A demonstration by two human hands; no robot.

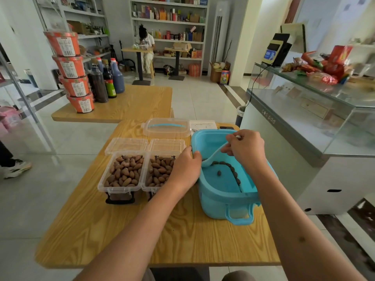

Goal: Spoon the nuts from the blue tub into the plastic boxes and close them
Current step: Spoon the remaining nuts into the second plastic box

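At centre right of the frame, the left hand [185,169] is gripping the tilted blue tub's [227,196] rim while the right hand [246,150] is pinching the scoop [213,158], which should sweep the last nuts [231,169] together before lifting towards the open plastic boxes [121,173].

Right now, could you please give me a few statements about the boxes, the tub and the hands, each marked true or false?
1. Both boxes hold nuts and their lids are open. True.
2. The tub is full of nuts. False: only a few nuts remain along its bottom.
3. The left hand grips the tub's rim. True.
4. The right hand is empty. False: it holds the scoop in the tub.
5. The tub stands left of the boxes. False: it stands to their right.
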